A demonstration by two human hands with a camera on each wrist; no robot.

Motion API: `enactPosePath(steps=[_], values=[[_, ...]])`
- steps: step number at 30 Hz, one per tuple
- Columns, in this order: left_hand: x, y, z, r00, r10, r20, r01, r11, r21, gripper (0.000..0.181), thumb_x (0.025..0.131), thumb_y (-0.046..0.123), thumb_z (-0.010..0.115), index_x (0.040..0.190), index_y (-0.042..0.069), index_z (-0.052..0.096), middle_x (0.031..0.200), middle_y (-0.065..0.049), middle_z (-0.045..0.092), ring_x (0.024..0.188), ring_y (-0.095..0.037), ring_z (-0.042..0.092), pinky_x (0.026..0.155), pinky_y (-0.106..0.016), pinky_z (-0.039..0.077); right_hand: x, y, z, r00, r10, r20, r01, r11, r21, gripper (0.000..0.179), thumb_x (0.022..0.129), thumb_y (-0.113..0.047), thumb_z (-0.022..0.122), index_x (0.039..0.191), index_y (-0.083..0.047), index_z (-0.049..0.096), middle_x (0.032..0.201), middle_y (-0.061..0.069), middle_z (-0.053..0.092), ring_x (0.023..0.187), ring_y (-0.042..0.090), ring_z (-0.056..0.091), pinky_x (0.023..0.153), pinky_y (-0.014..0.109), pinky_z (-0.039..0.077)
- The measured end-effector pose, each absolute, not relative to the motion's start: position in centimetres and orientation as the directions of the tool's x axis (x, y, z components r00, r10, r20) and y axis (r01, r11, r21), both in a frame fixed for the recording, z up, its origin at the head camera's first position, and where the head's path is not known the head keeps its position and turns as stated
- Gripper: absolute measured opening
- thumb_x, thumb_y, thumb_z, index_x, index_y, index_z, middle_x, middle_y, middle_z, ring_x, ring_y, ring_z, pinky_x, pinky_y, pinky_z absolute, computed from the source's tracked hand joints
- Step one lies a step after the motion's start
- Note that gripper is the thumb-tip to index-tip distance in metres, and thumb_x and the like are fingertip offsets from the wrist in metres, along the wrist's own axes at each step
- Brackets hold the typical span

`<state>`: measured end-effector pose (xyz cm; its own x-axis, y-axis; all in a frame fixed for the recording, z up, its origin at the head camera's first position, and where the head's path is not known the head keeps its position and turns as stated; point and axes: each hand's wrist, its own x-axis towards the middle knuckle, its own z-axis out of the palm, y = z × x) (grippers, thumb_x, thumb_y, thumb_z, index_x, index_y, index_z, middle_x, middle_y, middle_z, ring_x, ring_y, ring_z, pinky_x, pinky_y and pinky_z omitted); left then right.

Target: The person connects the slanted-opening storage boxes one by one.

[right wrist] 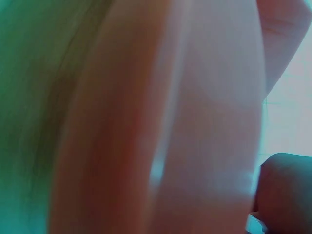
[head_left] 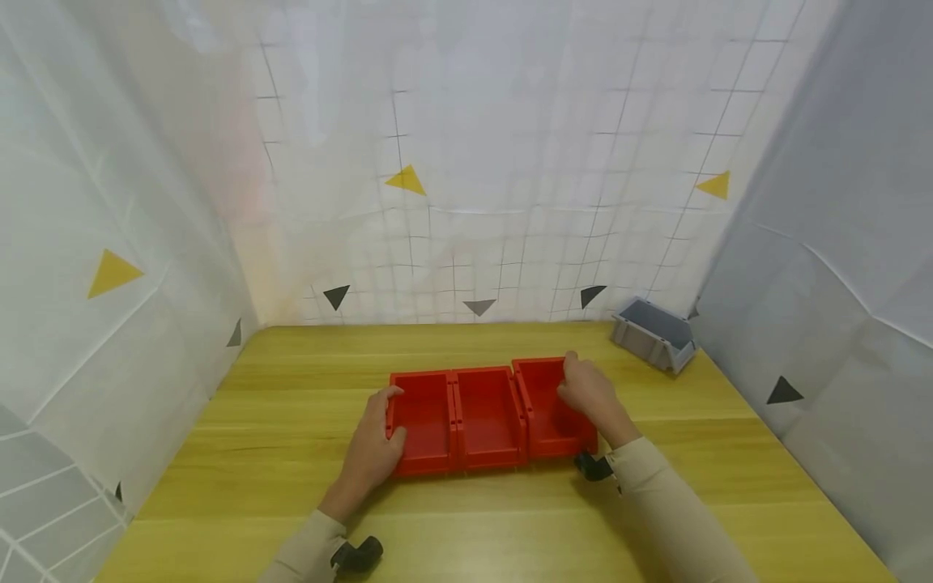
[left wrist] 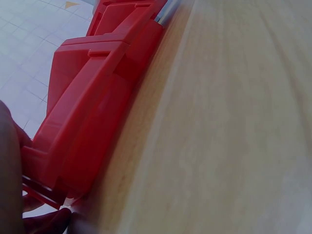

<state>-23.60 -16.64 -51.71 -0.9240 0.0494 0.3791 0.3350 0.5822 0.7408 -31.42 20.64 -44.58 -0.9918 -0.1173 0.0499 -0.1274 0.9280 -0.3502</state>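
Three red open-topped storage bins form a side-by-side row on the wooden table. At the left end, my left hand grips the outer wall of the left bin, thumb over its rim. The middle bin touches the left one. My right hand holds the outer wall of the right bin, its thumb inside. That bin sits slightly farther back and a little askew. In the left wrist view the left bin rests on the tabletop. A blurred red wall fills the right wrist view.
A grey storage bin stands at the table's back right corner. White sheeting with grid lines and triangle markers rises behind the table and along both sides.
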Motion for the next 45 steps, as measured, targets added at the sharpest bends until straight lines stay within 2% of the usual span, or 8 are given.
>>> enactPosePath(steps=[10, 19, 33, 45], values=[[-23.5, -16.5, -51.6, -0.928, 0.048, 0.369, 0.326, 0.581, 0.746, 0.059, 0.089, 0.001, 0.064, 0.144, 0.015, 0.046, 0.144, -0.007, 0.050, 0.115, -0.031, 0.055, 0.097, -0.055, 0.051, -31.3, 20.5, -45.1, -0.993, -0.108, 0.051, -0.119, 0.929, -0.351, 0.038, 0.084, 0.000, 0.057, 0.119, 0.011, 0.048, 0.080, 0.015, 0.057, 0.068, 0.032, 0.056, 0.058, 0.046, 0.049], [-23.6, -16.5, -51.7, -0.923, 0.044, 0.381, 0.334, 0.583, 0.740, 0.059, 0.089, 0.002, 0.064, 0.143, 0.015, 0.047, 0.143, -0.009, 0.052, 0.114, -0.031, 0.056, 0.095, -0.056, 0.052, -31.4, 20.6, -45.4, -0.992, -0.112, 0.051, -0.123, 0.930, -0.345, 0.041, 0.085, 0.000, 0.059, 0.122, 0.013, 0.048, 0.083, 0.015, 0.058, 0.070, 0.032, 0.056, 0.061, 0.046, 0.051], [-23.4, -16.5, -51.6, -0.931, 0.042, 0.362, 0.318, 0.578, 0.752, 0.060, 0.089, 0.002, 0.065, 0.144, 0.016, 0.046, 0.144, -0.011, 0.051, 0.114, -0.031, 0.056, 0.095, -0.056, 0.052, -31.5, 20.5, -45.7, -0.992, -0.110, 0.058, -0.124, 0.930, -0.347, 0.035, 0.085, -0.001, 0.059, 0.116, 0.010, 0.049, 0.081, 0.015, 0.057, 0.068, 0.031, 0.056, 0.059, 0.045, 0.050], [-23.5, -16.6, -51.7, -0.923, 0.042, 0.383, 0.333, 0.588, 0.737, 0.059, 0.089, 0.002, 0.064, 0.144, 0.015, 0.046, 0.143, -0.011, 0.052, 0.114, -0.031, 0.056, 0.095, -0.056, 0.052, -31.4, 20.3, -45.7, -0.993, -0.107, 0.047, -0.116, 0.931, -0.345, 0.037, 0.084, 0.000, 0.060, 0.118, 0.012, 0.049, 0.081, 0.015, 0.057, 0.069, 0.031, 0.056, 0.060, 0.044, 0.051]])
